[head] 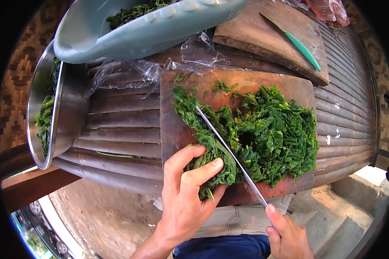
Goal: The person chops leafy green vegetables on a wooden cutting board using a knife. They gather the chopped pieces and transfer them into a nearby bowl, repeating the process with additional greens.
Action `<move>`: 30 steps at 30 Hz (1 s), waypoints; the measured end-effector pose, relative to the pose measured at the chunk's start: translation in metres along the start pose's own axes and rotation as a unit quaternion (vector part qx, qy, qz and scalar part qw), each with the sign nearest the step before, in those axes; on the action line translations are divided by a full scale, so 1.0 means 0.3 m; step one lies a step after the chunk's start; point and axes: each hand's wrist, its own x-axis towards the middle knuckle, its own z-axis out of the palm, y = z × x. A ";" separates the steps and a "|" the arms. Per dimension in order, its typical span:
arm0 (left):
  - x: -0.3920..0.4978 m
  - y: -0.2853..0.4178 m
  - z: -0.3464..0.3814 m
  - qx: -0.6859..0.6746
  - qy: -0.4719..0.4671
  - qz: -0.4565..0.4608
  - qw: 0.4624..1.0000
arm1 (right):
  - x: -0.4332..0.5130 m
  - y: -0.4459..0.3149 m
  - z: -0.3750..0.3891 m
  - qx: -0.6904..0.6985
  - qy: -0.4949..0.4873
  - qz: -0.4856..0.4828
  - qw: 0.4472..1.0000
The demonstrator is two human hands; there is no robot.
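Observation:
A bunch of wilted leafy greens [227,158] lies under my left hand [189,184], whose fingers and thumb press it against the wooden cutting board [178,129]. My right hand [287,231] grips a knife by its handle, mostly hidden in the fist. The knife blade [231,153] slants up and left across the board, along the right side of the held bunch. To the right of the blade sits a large heap of cut greens [278,139]. Small leaf scraps [225,86] are scattered near the board's far edge.
Bamboo slats [123,118] form the tabletop. A steel bowl [73,113] with greens stands at left, beside a pale blue plastic basin [142,40] also holding greens. Clear plastic film [142,73] lies between. Behind the board, a green-handled knife [303,50] rests on a second wooden board [246,29].

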 end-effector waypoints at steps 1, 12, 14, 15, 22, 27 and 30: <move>0.000 0.000 0.002 -0.005 0.012 -0.006 1.000 | -0.005 0.011 0.005 -0.011 -0.016 0.025 0.999; 0.004 0.007 0.013 0.005 0.042 -0.013 0.999 | -0.141 0.064 -0.031 -0.057 -0.027 0.052 0.997; 0.002 0.008 0.017 0.014 0.048 -0.010 0.999 | -0.138 0.069 -0.030 -0.089 -0.060 0.080 0.991; 0.002 0.006 0.022 0.021 0.054 0.002 0.998 | -0.138 0.070 -0.029 -0.107 -0.073 0.091 0.987; -0.013 -0.009 0.039 0.011 0.058 0.004 0.998 | -0.136 0.067 -0.043 -0.080 -0.056 0.077 0.992; -0.021 -0.019 0.037 0.002 0.060 -0.009 0.998 | -0.115 0.074 -0.044 -0.089 -0.058 0.066 0.992; -0.025 -0.022 0.040 -0.015 0.064 -0.026 0.997 | -0.120 0.067 -0.036 -0.044 -0.015 0.062 0.997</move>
